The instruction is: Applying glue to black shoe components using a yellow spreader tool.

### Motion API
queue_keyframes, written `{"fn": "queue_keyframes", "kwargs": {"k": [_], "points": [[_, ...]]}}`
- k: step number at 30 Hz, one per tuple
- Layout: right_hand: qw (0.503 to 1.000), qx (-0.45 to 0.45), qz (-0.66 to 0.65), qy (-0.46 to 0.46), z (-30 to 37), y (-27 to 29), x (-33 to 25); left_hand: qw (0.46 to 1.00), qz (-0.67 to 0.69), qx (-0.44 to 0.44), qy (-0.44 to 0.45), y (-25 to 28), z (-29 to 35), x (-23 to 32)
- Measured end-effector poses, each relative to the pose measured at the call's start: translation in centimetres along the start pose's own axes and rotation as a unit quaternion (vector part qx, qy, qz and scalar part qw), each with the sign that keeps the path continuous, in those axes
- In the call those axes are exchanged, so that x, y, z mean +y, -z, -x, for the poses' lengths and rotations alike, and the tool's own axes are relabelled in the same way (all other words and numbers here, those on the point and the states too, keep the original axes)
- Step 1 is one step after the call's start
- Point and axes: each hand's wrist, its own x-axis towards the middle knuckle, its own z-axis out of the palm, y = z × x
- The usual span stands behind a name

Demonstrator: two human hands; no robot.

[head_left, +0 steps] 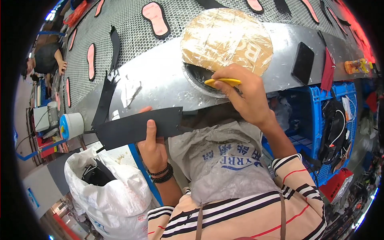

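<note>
My left hand (154, 150) grips a black flat strip (124, 129) by its middle, thumb on top and fingers underneath. The strip lies across in front of my lap, its right end near the table edge. My right hand (248, 96) pinches a slim yellow tool (224, 82) over the uncovered part of a round pan (196, 76). A round cardboard lid (224, 40), wrapped in shiny tape, covers most of the pan. Dark contents show in the gap. I cannot make out the tool's working end.
Beyond the metal table edge (160, 60) runs a mesh belt (132, 24) carrying pink insoles (155, 19) and black strips. A phone (303, 63) and a small bottle (356, 66) lie right. A blue crate (314, 116), white sack (108, 196) and white tub (72, 125) stand nearby. Another person's hand (61, 66) is far left.
</note>
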Motion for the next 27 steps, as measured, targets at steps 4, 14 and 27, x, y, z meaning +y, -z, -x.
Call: {"fn": "queue_keyframes", "kwargs": {"k": [4,14,27], "points": [[1.0,-0.026,-0.008,0.007,0.0,-0.2,0.2,1.0,-0.01,-0.005,-0.002,-1.1,-0.4,-1.2],[0.969,0.06,-0.225,-0.08,0.3,-0.9,-2.5,0.998,-0.049,0.014,-0.047,-4.0,0.7,-1.0],[0.972,-0.134,-0.13,0.143,-0.5,0.8,-3.0,0.991,-0.079,0.025,-0.101,-3.8,0.4,-1.8]]}}
